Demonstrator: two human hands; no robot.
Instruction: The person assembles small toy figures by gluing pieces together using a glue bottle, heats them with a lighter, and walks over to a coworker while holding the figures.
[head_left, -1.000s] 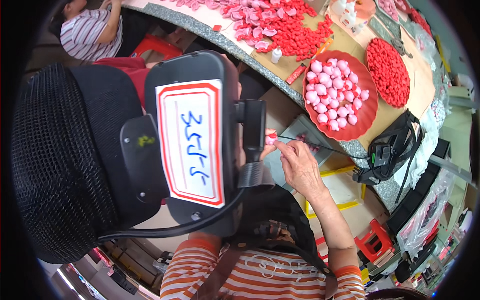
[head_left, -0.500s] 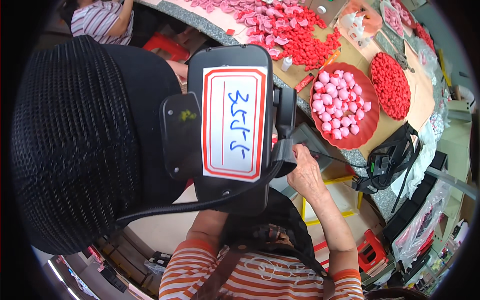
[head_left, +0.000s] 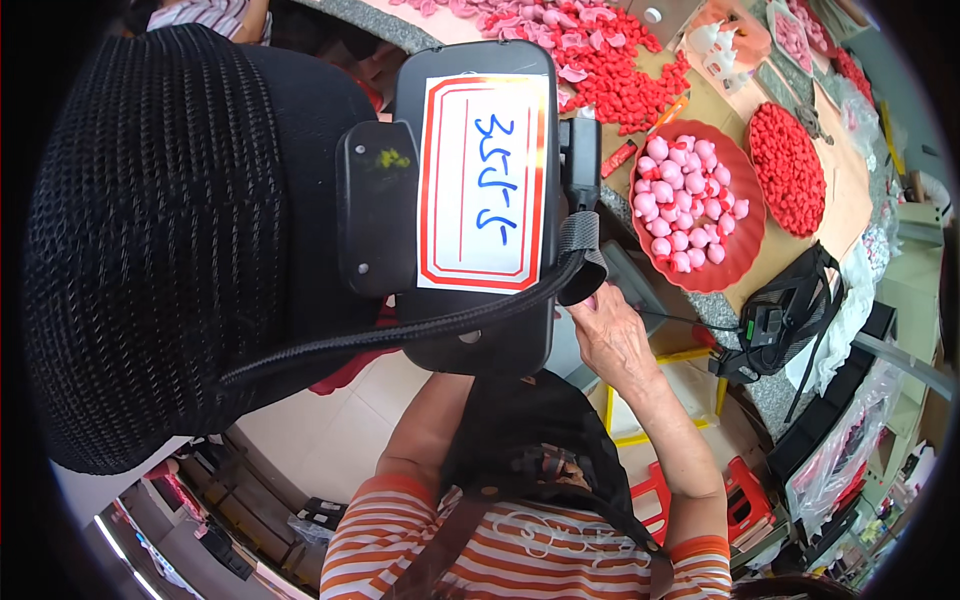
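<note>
My right hand is raised beside a grey strap loop, with its fingers bent together. A bit of pink shows at its fingertips, but the strap and a black device with a red-bordered paper label cover most of what it grips. My left forearm comes up from a striped sleeve and disappears behind that device, which hides my left hand. To the right of my right hand, on the table, a coral scalloped bowl holds several pink round pieces with red parts.
A black mesh cap fills the left side. Red pieces lie heaped on the table and in a round tray. White bottles stand at the back. A black mesh bag sits at the right edge, above red stools.
The black device has shifted up and slightly right, and the cap has moved up. My right hand has moved a little right and stays bent near the strap.
</note>
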